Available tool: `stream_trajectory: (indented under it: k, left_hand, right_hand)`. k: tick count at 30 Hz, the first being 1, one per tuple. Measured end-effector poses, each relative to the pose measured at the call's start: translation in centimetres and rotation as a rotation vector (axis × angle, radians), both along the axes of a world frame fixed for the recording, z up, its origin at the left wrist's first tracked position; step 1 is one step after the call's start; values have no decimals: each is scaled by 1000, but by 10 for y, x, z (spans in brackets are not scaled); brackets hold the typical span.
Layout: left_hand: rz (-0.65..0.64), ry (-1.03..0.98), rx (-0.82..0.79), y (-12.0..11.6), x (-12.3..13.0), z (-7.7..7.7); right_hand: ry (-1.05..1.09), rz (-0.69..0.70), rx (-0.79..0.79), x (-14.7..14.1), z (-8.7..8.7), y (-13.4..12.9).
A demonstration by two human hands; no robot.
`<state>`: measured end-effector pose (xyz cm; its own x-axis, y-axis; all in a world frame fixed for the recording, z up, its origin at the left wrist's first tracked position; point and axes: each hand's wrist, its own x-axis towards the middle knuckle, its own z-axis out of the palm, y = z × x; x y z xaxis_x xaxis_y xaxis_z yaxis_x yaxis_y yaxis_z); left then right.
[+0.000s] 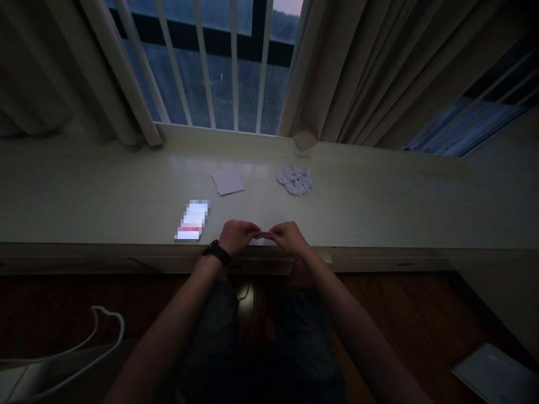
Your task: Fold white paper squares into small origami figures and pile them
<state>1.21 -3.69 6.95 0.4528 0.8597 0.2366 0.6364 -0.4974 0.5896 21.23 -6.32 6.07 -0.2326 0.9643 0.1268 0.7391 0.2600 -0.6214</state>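
Note:
Both hands meet near the front edge of the pale counter, pinching one small folded piece of white paper (263,235). My left hand (238,236), with a black watch (217,253) on its wrist, is closed on the paper's left end. My right hand (289,237) is closed on its right end. Beyond the hands lies a short stack of square white paper sheets (228,182). To the right of that stack sits a pile of small folded white paper pieces (296,180). Fingers cover much of the held paper.
A phone with a lit, blurred screen (192,220) lies on the counter (379,202) left of my hands. Curtains (349,73) and a barred window stand behind. A small light-brown object (305,140) rests by the right curtain. A white cable (120,331) loops at lower left.

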Motion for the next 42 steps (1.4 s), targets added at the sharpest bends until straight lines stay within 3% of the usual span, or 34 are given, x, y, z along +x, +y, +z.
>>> stream_trajectory:
  k: [5, 12, 19, 28, 35, 42]
  left_hand:
    - [25, 43, 25, -9, 2, 8]
    - [49, -34, -67, -14, 2, 16]
    - [-125, -46, -162, -12, 0, 16]
    - [-32, 82, -48, -11, 4, 21]
    - [-40, -54, -150, -9, -5, 22]
    - [29, -139, -188, -4, -12, 14]
  right_hand:
    - [105, 31, 25, -1, 7, -8]
    - [28, -11, 94, -3, 17, -13]
    - [-42, 12, 121, -2, 22, -16]
    - [8, 46, 98, -6, 32, -14]
    - [97, 81, 39, 9, 32, -18]
    - [99, -32, 74, 27, 24, -17]
